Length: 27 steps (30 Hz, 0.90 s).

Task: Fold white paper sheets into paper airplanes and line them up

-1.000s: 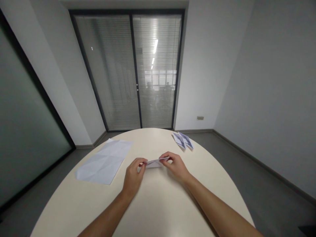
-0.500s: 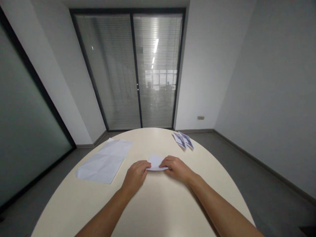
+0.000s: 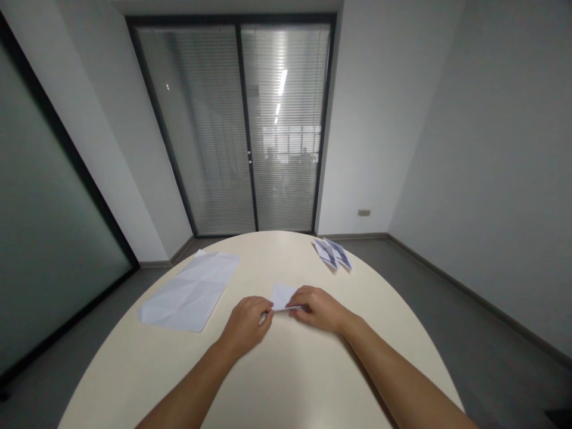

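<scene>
A small folded white paper (image 3: 281,295) lies on the cream round table (image 3: 286,375) in front of me. My left hand (image 3: 245,325) pinches its near left edge with curled fingers. At the near right edge my right hand (image 3: 318,308) presses down on it, fingers bent. The far corner of the paper points away from me between the two hands.
A large creased white sheet (image 3: 190,292) lies flat on the table's left part. Two folded printed papers (image 3: 333,254) rest near the far right rim. Beyond the table are glass doors with blinds (image 3: 241,131), grey floor and a grey wall on the right.
The folded paper was held slightly raised between both hands; it now lies flat on the table, and both hands have come a little nearer to me along its near edge.
</scene>
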Each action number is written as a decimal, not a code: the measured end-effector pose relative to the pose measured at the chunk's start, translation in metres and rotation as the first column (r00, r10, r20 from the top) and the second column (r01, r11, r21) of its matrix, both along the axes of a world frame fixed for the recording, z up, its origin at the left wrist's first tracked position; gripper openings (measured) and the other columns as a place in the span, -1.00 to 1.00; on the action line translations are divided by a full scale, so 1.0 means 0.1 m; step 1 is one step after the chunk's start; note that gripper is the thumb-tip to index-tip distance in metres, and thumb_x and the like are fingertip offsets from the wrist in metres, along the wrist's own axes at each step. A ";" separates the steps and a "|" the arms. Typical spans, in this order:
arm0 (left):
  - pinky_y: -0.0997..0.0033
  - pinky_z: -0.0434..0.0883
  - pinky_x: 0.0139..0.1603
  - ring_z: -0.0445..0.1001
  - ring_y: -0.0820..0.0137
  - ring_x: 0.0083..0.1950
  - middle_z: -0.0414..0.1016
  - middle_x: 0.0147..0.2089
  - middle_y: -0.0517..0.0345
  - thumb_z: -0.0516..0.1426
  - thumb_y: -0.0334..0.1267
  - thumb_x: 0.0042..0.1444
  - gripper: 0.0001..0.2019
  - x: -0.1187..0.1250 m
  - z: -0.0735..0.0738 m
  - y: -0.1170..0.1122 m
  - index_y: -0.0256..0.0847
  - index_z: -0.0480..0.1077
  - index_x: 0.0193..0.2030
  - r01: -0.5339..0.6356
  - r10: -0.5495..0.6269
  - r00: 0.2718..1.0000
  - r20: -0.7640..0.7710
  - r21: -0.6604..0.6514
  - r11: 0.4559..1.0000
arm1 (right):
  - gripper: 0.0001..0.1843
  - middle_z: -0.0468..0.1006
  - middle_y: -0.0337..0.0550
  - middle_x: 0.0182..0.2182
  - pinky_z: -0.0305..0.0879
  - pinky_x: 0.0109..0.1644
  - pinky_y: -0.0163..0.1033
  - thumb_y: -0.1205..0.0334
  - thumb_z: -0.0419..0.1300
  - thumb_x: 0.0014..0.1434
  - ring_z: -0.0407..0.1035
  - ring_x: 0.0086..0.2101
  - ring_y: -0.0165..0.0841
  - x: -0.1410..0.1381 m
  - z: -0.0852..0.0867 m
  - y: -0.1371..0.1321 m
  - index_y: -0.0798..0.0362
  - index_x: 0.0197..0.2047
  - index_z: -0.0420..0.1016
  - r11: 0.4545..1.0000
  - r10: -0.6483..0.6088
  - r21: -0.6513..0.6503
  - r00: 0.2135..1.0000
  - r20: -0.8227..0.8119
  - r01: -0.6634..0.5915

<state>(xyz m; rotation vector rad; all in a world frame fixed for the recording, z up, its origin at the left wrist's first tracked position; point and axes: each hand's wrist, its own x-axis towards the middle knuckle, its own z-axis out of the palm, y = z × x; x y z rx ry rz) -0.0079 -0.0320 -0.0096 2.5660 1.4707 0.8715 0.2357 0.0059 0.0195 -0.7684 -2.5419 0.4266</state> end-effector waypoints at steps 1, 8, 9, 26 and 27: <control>0.20 0.40 0.04 0.55 0.25 -0.06 0.63 -0.12 0.10 0.10 -0.33 0.23 -0.85 0.00 0.00 0.00 -0.15 0.51 -0.22 -0.001 0.001 1.000 -0.002 -0.002 1.000 | -0.74 0.65 -0.09 -0.15 0.30 0.05 -0.21 0.27 0.18 0.24 0.48 -0.11 -0.27 0.00 0.00 0.00 0.02 -0.03 0.62 1.000 -0.016 -0.008 1.000 -0.002 0.016; 0.26 0.37 -0.08 0.50 0.26 -0.17 0.58 -0.26 0.08 0.05 -0.26 0.30 -0.79 0.04 0.06 -0.04 -0.17 0.48 -0.29 -0.025 0.024 0.999 -0.037 -0.004 1.000 | -0.75 0.65 -0.10 -0.31 0.24 -0.21 -0.29 0.15 0.15 0.30 0.47 -0.30 -0.31 0.00 -0.06 0.03 0.05 -0.18 0.63 0.985 -0.146 -0.093 0.989 0.002 0.146; 0.26 0.36 -0.10 0.49 0.26 -0.18 0.56 -0.28 0.07 0.03 -0.25 0.32 -0.76 0.05 0.07 -0.04 -0.17 0.47 -0.32 -0.033 0.033 0.998 -0.045 -0.005 0.999 | -0.75 0.64 -0.12 -0.34 0.22 -0.25 -0.30 0.13 0.15 0.30 0.45 -0.34 -0.32 -0.01 -0.07 0.04 0.05 -0.20 0.63 0.981 -0.160 -0.113 0.987 -0.007 0.158; 0.06 0.41 0.17 0.39 0.17 0.14 0.47 0.08 -0.04 0.11 -0.37 0.21 -0.79 0.03 -0.11 0.04 -0.19 0.44 -0.03 -0.136 0.130 0.990 0.057 0.096 0.986 | -0.51 0.53 0.03 0.09 0.27 0.19 -0.09 0.30 0.16 0.23 0.41 0.05 -0.18 -0.14 -0.33 0.12 0.06 0.23 0.42 0.954 -0.280 -0.168 0.938 -0.206 0.248; 0.04 0.40 0.21 0.37 0.17 0.18 0.46 0.13 -0.05 0.12 -0.39 0.20 -0.68 0.04 -0.12 0.05 -0.20 0.39 0.10 -0.130 0.123 0.990 0.068 0.097 0.987 | -0.51 0.51 0.04 0.10 0.26 0.21 -0.08 0.31 0.16 0.23 0.39 0.07 -0.18 -0.13 -0.32 0.12 0.06 0.23 0.42 0.960 -0.268 -0.133 0.945 -0.190 0.246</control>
